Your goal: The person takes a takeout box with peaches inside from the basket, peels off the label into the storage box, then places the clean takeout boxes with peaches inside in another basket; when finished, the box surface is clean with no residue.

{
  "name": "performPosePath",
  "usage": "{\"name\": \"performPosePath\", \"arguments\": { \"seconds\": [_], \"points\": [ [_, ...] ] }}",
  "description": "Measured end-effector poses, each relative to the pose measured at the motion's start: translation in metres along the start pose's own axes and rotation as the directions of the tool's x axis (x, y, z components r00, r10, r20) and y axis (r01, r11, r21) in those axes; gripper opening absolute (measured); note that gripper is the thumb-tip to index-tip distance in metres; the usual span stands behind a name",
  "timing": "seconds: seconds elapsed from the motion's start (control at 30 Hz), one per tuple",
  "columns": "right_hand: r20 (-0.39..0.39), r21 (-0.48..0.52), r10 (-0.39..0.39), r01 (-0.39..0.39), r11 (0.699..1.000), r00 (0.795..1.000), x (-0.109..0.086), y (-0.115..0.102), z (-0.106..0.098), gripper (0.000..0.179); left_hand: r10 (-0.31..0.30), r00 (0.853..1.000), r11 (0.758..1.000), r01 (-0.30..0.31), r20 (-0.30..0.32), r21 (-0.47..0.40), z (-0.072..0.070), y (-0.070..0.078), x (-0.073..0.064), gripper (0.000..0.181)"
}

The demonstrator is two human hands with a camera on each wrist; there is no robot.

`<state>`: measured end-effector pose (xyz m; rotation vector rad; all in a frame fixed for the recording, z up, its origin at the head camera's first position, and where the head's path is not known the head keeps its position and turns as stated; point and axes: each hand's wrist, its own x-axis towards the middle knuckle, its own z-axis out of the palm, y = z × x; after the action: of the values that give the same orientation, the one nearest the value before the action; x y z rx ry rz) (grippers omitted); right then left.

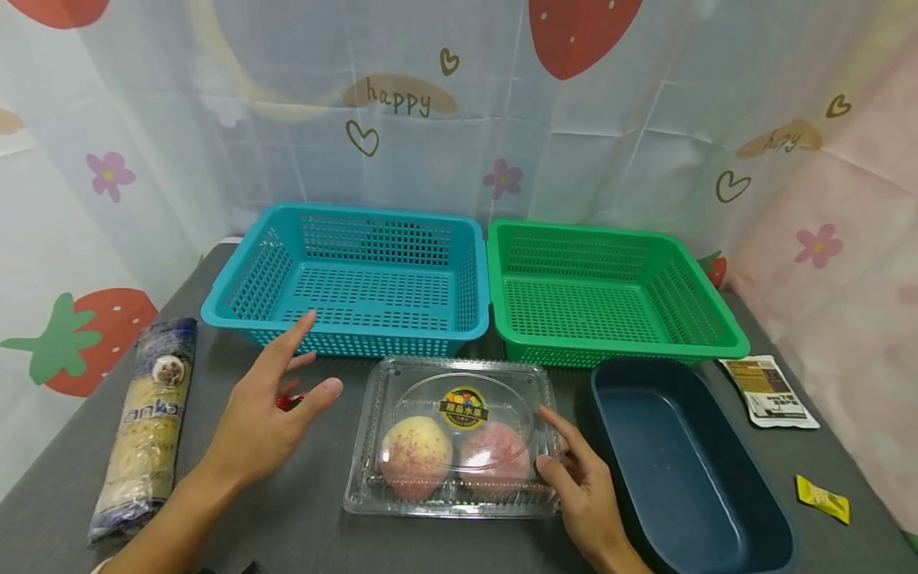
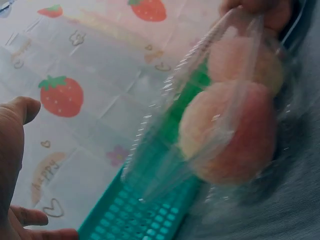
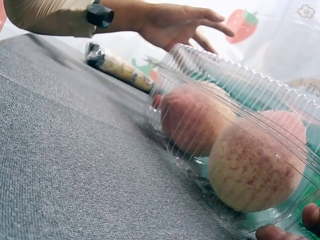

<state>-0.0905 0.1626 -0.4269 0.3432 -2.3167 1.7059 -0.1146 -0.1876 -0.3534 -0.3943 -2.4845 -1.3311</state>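
Observation:
A clear plastic fruit box [image 1: 459, 498] lies on the grey table in the middle, its lid bearing a black and gold label [image 1: 463, 408]. Inside sit two peaches, a yellowish one with red speckles [image 1: 416, 458] and a pinker one [image 1: 495, 454]. My right hand [image 1: 591, 486] grips the box's right side, thumb and fingers at the edge. To the left of the box, my left hand [image 1: 265, 414] hovers with fingers spread and nothing held. Behind it a small red item [image 1: 289, 401] shows, mostly hidden by that hand.
A blue basket [image 1: 373, 325] and a green basket [image 1: 624, 349] stand side by side at the back. Right of the box is a dark blue tub [image 1: 681, 470], with a white-and-brown packet [image 1: 770, 392] and yellow wrapped sweet [image 1: 822, 500] beyond. A noodle pack [image 1: 147, 422] lies far left.

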Motion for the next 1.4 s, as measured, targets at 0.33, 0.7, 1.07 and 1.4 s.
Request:
{"name": "performPosePath", "arguments": {
  "seconds": [0.33,0.7,1.07,1.4],
  "points": [
    [-0.010,-0.011,0.002,-0.002,1.000,1.000,0.000,0.000,0.000,0.052,-0.018,0.994,0.999,0.022,0.104,-0.040,0.022,-0.006,-0.005,0.072],
    [-0.016,-0.001,-0.003,0.003,1.000,1.000,-0.002,-0.001,0.001,0.052,-0.010,0.972,0.989,0.044,0.236,-0.140,0.044,-0.018,-0.007,0.065],
    [-0.015,-0.065,0.005,-0.006,0.998,1.000,-0.001,-0.005,0.001,0.054,-0.005,0.966,0.974,0.063,0.260,-0.218,0.062,-0.025,-0.011,0.066],
    [0.038,-0.608,0.197,-0.134,0.783,0.980,-0.001,-0.048,-0.006,0.057,-0.047,0.971,0.965,0.105,0.234,-0.241,0.066,-0.024,-0.014,0.065]
  ]
}}
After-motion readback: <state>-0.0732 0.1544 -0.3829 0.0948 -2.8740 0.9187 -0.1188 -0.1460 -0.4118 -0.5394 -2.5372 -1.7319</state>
